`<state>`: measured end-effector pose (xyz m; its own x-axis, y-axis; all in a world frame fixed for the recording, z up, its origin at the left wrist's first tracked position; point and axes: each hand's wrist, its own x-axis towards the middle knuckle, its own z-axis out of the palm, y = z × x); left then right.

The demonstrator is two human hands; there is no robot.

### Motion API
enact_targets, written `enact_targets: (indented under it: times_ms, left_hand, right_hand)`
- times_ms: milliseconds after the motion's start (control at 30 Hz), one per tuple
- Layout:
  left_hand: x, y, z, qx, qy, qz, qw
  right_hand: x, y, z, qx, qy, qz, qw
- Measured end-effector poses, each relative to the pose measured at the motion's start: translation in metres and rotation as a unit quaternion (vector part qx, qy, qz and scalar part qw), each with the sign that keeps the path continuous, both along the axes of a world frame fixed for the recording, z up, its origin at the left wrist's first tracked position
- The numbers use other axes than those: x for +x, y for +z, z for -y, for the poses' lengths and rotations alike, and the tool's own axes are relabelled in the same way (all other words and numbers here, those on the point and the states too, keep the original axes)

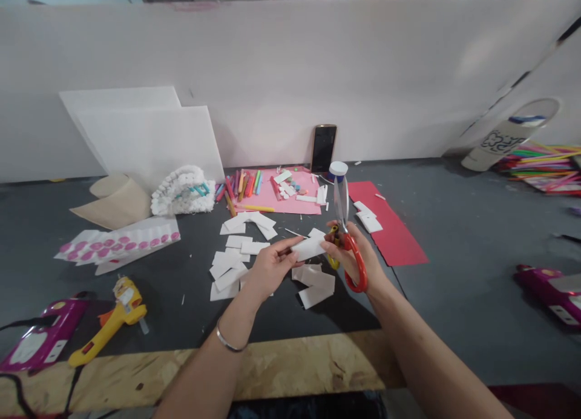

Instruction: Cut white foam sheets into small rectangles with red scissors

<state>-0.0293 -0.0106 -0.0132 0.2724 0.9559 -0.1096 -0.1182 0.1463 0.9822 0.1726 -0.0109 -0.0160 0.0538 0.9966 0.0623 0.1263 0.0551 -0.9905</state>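
A small white foam rectangle [309, 247] is pinched at its left end by my left hand [272, 263]. My right hand [356, 258] has its fingertips at the right end of that piece. The same hand carries red-handled scissors [356, 264], blades pointing up and away from me. Yellow-handled scissors [334, 258] show beside it, partly hidden by the fingers. Loose white pieces [229, 270] lie left of my hands, and others [316, 284] lie just below them on the dark table.
Behind my hands are a pink sheet [290, 204] with crayons [245, 183], a white-lidded jar [338, 170] and a leaning phone [324, 148]. A red sheet [390, 231] lies right. A yellow glue gun [113, 322] is at left; a bottle [502, 141] stands far right.
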Motion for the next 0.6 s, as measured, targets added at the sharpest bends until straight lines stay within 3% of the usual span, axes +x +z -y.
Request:
enact_targets:
  times_ms: [233, 600]
  left_hand:
    - [0.0002, 0.001, 0.0021, 0.011, -0.001, -0.007, 1.0]
    - [0.0032, 0.0085, 0.0053, -0.006, 0.009, 0.014, 1.0]
  right_hand:
    - [-0.0027, 0.0053, 0.0018, -0.015, -0.001, -0.026, 1.0]
    - [-0.0051, 0.0072, 0.0041, 0.032, -0.026, -0.034, 0.999]
